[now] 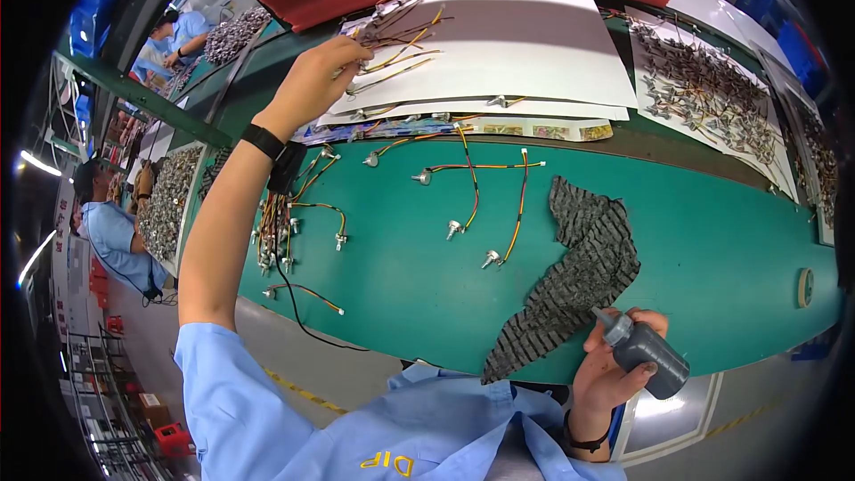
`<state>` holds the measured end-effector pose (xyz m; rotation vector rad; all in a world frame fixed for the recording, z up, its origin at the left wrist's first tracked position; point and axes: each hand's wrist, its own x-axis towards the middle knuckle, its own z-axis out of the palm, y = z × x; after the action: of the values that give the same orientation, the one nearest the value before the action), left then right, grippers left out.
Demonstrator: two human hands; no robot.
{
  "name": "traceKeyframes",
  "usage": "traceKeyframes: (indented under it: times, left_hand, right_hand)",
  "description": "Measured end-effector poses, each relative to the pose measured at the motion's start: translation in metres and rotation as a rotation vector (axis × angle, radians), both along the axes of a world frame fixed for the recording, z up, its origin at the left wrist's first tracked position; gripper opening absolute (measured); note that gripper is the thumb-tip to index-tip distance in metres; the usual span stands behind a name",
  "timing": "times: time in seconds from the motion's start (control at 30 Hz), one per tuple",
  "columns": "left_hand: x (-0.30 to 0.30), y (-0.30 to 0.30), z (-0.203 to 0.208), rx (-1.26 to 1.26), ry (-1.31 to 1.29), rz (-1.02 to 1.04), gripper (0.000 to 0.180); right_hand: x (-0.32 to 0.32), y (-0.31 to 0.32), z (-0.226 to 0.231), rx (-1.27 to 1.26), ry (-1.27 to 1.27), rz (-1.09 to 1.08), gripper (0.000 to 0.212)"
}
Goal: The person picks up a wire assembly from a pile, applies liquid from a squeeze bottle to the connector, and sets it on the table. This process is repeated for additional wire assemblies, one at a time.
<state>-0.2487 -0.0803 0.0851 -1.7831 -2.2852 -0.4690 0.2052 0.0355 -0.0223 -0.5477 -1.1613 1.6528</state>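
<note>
Bottle Secured on Your Right, Left Fingers Among the Wires

Your left hand [321, 80] reached across to the left part of the white sheets [543, 53], fingers drawn together at the wired components [410, 44]. The fingertips were partly hidden, so I cannot tell whether they had closed on one. These components lay on the sheets with their wires fanned rightward, probably so that each could be picked out singly.

Your right hand [614, 374] was wrapped firmly round the dark squeeze bottle [655, 361], near the table's front edge. You held it tilted, its nozzle pointing up and left over the edge of the grey cloth [592, 267], perhaps so that any drip would land there.

Several loose wired parts [490, 258] lay apart on the green tabletop [721, 232], likely spaced to stop tangling; the bundle [274, 223] by your left forearm was crowded together.
</note>
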Motion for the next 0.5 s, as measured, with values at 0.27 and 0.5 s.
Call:
traceKeyframes:
  times: [0.27, 0.5]
  left_hand:
    - [-0.057, 0.013, -0.025, -0.049, -0.127, 0.086, 0.02]
    - [-0.086, 0.017, -0.051, -0.049, -0.177, 0.122, 0.023]
  right_hand:
    - [-0.001, 0.001, 0.002, -0.056, -0.029, -0.012, 0.07]
    - [-0.002, 0.0, 0.001, -0.035, -0.058, -0.009, 0.069]
